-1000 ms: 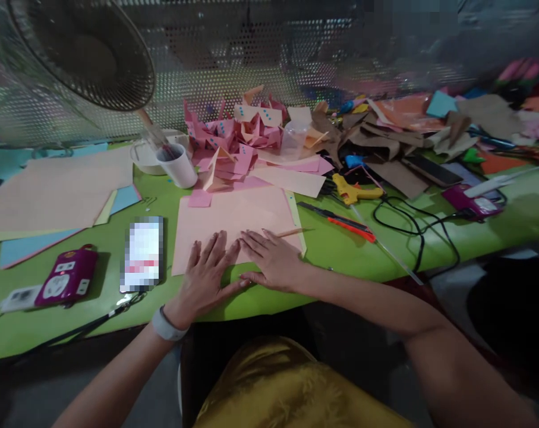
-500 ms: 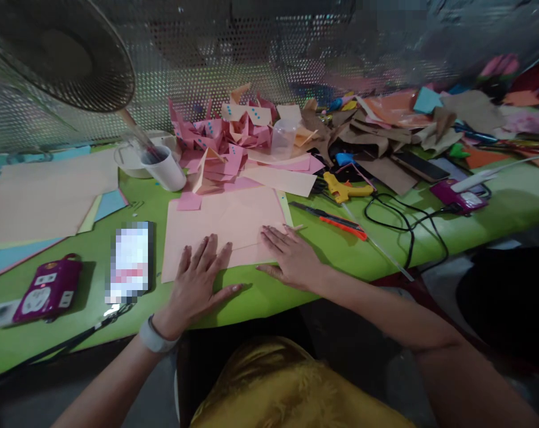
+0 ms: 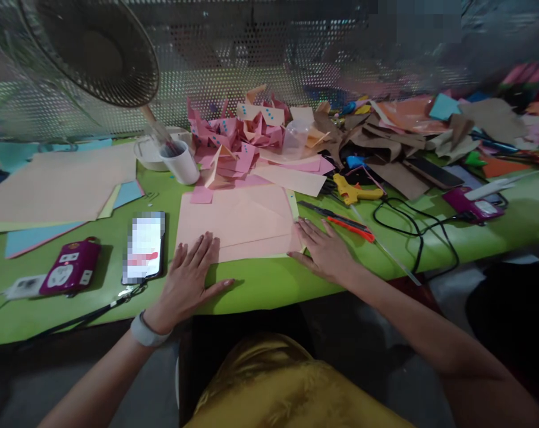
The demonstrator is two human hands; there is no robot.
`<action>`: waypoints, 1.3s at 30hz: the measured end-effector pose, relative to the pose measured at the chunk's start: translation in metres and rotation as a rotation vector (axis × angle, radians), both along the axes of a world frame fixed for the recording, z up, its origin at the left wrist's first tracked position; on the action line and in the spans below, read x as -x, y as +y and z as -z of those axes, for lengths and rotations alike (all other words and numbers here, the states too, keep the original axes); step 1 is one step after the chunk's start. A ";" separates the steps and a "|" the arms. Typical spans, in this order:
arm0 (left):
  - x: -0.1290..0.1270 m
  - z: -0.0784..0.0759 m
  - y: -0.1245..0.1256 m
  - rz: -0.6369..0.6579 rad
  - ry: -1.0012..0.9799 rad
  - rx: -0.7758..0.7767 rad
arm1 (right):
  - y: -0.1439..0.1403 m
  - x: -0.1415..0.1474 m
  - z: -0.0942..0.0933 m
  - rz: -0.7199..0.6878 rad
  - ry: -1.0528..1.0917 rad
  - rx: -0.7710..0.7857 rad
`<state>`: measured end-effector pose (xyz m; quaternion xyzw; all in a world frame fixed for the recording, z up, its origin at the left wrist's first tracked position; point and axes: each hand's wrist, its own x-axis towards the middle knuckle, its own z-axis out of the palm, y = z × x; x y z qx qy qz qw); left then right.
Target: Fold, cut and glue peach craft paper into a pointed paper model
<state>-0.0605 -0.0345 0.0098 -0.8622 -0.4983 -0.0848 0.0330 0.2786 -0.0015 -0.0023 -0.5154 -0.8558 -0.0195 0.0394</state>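
Observation:
A peach-coloured paper sheet [image 3: 251,220] lies on the green table in front of me, with a crease or folded strip along its near edge. My left hand [image 3: 189,276] rests flat on the sheet's near left corner, fingers spread. Over the near right corner lies my right hand [image 3: 325,249], its fingers stretched out and apart. Neither hand grips anything. Just beyond the right hand's fingers is a cutter knife [image 3: 331,217] with an orange handle. To the left of my left hand lies a lit phone [image 3: 144,246] on a black strap.
A white cup of brushes [image 3: 183,166] stands behind the sheet, beside folded pink papers [image 3: 233,137]. On the right are a yellow glue gun [image 3: 356,191], a black cable and a purple power strip [image 3: 474,205]. Another purple power strip [image 3: 73,267] and large sheets [image 3: 64,184] lie left.
My right hand has slid right along the sheet's near edge to its corner. My left hand has shifted a little left. The head view has turned slightly left.

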 end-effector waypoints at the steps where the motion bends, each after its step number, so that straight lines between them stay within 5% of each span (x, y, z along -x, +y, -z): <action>1: 0.003 -0.001 -0.003 -0.006 0.003 -0.002 | 0.000 0.000 0.001 -0.004 0.010 -0.007; 7: 0.019 -0.002 -0.012 -0.040 0.009 -0.006 | 0.002 -0.007 0.003 -0.042 0.051 -0.033; 12: 0.019 -0.017 0.002 -0.079 -0.096 -0.046 | 0.006 0.001 -0.020 -0.075 0.145 -0.154; 16: -0.003 -0.029 0.025 0.114 -0.234 -0.089 | 0.015 0.029 -0.030 -0.286 0.175 -0.223; 23: -0.025 -0.015 0.049 0.311 -0.085 -0.085 | 0.043 0.058 -0.015 -0.562 0.021 -0.255; 39: -0.024 -0.011 0.058 0.343 0.033 -0.079 | 0.051 0.058 -0.018 -0.602 -0.024 -0.247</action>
